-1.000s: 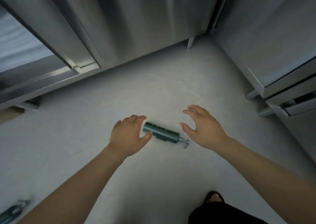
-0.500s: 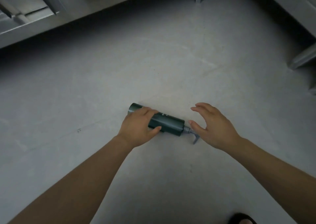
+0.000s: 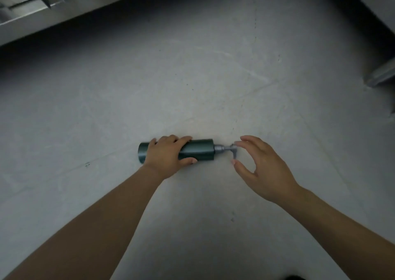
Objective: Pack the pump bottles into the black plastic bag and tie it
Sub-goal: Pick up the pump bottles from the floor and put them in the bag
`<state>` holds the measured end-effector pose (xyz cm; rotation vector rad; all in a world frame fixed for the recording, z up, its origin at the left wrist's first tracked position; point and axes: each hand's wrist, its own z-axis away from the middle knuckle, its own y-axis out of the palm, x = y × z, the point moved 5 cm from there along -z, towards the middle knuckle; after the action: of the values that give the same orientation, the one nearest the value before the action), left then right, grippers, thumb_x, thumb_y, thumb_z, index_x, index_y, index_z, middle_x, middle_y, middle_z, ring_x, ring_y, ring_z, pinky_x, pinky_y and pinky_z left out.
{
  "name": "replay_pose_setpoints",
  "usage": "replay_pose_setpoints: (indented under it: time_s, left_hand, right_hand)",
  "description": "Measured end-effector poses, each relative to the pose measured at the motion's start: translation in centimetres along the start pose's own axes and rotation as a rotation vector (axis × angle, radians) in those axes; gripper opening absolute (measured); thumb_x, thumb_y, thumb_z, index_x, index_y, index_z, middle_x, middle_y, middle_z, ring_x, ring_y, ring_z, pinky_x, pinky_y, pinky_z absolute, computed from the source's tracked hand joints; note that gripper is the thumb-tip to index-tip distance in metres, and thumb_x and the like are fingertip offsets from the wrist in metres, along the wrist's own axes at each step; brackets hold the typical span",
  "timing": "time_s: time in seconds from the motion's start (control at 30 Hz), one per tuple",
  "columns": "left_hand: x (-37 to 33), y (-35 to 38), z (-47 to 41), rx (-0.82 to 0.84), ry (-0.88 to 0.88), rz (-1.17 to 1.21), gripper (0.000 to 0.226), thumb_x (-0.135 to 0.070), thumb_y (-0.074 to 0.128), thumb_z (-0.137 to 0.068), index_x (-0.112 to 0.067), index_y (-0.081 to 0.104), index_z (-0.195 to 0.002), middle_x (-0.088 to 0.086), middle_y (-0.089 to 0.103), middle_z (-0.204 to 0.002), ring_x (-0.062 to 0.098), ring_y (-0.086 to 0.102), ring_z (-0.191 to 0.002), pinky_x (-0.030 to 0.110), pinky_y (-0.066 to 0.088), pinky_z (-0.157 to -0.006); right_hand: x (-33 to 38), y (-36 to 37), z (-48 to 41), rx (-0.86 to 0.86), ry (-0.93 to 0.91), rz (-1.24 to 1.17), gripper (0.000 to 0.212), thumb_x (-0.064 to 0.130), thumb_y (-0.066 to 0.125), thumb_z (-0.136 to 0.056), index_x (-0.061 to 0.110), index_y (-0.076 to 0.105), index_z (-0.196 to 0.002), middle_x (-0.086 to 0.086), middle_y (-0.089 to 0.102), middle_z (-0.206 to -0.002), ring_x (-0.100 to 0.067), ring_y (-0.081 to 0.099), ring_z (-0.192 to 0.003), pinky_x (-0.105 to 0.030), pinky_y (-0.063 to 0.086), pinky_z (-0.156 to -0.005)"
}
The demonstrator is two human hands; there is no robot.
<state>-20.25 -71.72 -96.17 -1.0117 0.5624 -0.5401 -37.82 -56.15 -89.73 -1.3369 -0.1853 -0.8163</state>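
The left hand [image 3: 164, 159] wraps round the green pump bottle [image 3: 198, 152], which lies sideways on the floor [image 3: 192, 76]; the right hand [image 3: 263, 168] — fingers loosely spread, holding nothing — hovers at the pump head [image 3: 224, 149]. This looks like the pickup: next, lift it towards the bag, not in view.

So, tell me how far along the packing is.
Done: nothing visibly; no black bag shows in this view. In hand: the left hand grips the green pump bottle, lying on its side on the floor, while the right hand curves open around its pump head, not clearly gripping. Left: lift it, bag the bottles, tie the bag.
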Motion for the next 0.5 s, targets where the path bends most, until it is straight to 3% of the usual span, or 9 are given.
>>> replay_pose_setpoints:
  time_s: [0.13,0.3,0.5]
  left_hand:
    - [2.8,0.4,2.3,-0.104,-0.273,0.086,0.07,-0.068,0.042,-0.082,-0.035,0.027,-0.142,0.006,0.055,-0.126,0.029,0.054,-0.106,0.044,0.044,-0.088]
    - [4.8,1.4,5.4,-0.129,-0.24,0.116,0.065,-0.054,0.046,-0.089,-0.04,0.017,-0.145,0.003,0.051,-0.128,0.026,0.051,-0.106,0.04,0.042,-0.085]
    - [7.3,-1.4,10.0,-0.227,-0.439,0.168,0.066,-0.06,0.041,-0.088,-0.037,0.019,-0.145,0.007,0.051,-0.122,0.028,0.05,-0.103,0.038,0.047,-0.075]
  right_hand:
    - [0.3,0.7,0.1,0.006,-0.025,0.024,0.049,0.045,0.05,-0.088,0.023,0.048,-0.132,0.004,0.04,-0.145,-0.014,0.036,-0.133,-0.03,0.032,-0.105]
    - [1.1,2.8,-0.2,0.077,-0.081,0.057,0.049,0.044,0.05,-0.089,0.022,0.048,-0.132,0.003,0.041,-0.145,-0.016,0.036,-0.133,-0.032,0.033,-0.105]
    - [6.2,4.0,-2.0,0.161,-0.28,0.184,0.052,0.045,0.051,-0.088,0.019,0.049,-0.132,-0.002,0.041,-0.146,-0.02,0.039,-0.132,-0.034,0.036,-0.101]
